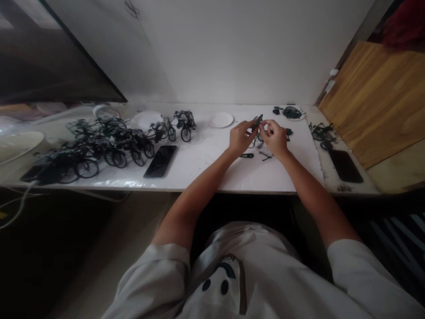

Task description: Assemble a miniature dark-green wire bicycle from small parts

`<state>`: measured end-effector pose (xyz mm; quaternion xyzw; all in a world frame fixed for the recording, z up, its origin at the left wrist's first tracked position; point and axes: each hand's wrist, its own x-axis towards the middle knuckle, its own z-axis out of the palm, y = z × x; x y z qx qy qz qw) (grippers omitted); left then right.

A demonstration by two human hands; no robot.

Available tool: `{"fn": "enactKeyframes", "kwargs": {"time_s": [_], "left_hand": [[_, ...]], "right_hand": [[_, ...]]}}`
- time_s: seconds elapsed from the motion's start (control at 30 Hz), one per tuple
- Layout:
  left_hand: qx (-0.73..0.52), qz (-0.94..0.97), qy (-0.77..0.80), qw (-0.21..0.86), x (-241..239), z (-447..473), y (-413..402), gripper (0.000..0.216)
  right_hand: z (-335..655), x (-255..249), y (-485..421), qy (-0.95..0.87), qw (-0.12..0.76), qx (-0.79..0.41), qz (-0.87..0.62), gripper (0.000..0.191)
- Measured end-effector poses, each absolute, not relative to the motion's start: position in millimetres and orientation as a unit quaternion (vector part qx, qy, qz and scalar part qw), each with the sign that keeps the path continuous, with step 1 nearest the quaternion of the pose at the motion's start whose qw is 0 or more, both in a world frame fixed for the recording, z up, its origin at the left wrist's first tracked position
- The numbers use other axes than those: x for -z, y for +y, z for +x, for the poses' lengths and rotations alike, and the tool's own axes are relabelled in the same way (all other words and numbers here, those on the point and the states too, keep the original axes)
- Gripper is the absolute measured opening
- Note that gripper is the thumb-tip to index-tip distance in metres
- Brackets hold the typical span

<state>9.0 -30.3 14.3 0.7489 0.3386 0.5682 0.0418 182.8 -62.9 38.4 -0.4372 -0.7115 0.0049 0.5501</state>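
Observation:
Over the right part of the white table, my left hand (241, 136) is closed on a small dark miniature bicycle part (257, 122), held up at a slant; its exact kind is too small to make out. My right hand (275, 138) meets it from the right, thumb and fingertips pinched together at the part's edge. Whether the right fingers grip the same part or a smaller one, I cannot tell. Below the hands lie a black elongated piece (247, 155) and a thin forked dark piece (265, 155). More dark parts show partly behind my hands.
Many assembled miniature bicycles (113, 144) crowd the table's left side. A phone (160, 161) lies near them, and a white plate (222, 119) sits at the back. Dark parts fill another plate (293, 113) at back right. A second black phone-like slab (345, 166) lies beside a wooden board (378, 97).

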Motion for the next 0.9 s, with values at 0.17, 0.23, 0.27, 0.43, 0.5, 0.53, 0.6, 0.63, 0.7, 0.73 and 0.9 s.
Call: {"fn": "enactKeyframes", "kwargs": {"time_s": [0.17,0.23,0.27,0.43,0.5,0.53,0.6,0.63,0.7,0.73,0.9], "left_hand": [[-0.566,0.752,0.335,0.039,-16.1,9.0,-33.0,0.034],[-0.572,0.750,0.330,0.038,-15.9,9.6,-33.2,0.033],[-0.572,0.750,0.329,0.038,-15.7,9.9,-33.0,0.033],[-0.568,0.753,0.330,0.040,-13.9,10.1,-31.3,0.031],[-0.564,0.756,0.331,0.040,-13.6,9.6,-31.0,0.032],[-0.562,0.757,0.333,0.041,-13.5,9.4,-31.0,0.033],[-0.561,0.757,0.333,0.042,-13.5,9.3,-31.2,0.033],[-0.563,0.756,0.331,0.043,-13.6,9.4,-31.4,0.034],[-0.566,0.756,0.326,0.043,-13.8,9.7,-31.8,0.034],[-0.565,0.756,0.326,0.043,-13.8,9.9,-32.0,0.034],[-0.549,0.765,0.336,0.033,-12.8,9.8,-31.7,0.035]], "right_hand": [[178.1,-36.9,-62.9,-0.687,0.574,-0.075,-0.439,0.039],[177.2,-36.4,-62.2,-0.679,0.578,-0.086,-0.445,0.045],[177.1,-36.3,-61.9,-0.677,0.580,-0.087,-0.445,0.047],[178.1,-36.3,-62.8,-0.681,0.581,-0.111,-0.431,0.044],[178.4,-36.8,-64.0,-0.688,0.571,-0.126,-0.429,0.040],[178.4,-37.1,-64.6,-0.692,0.566,-0.131,-0.429,0.039],[178.4,-37.8,-65.4,-0.699,0.555,-0.137,-0.429,0.038],[178.4,-38.2,-65.6,-0.703,0.550,-0.139,-0.430,0.038],[178.7,-38.7,-66.0,-0.710,0.538,-0.142,-0.431,0.039],[179.0,-38.9,-66.3,-0.714,0.533,-0.143,-0.432,0.040],[181.2,-40.1,-67.7,-0.726,0.515,-0.115,-0.441,0.047]]}}
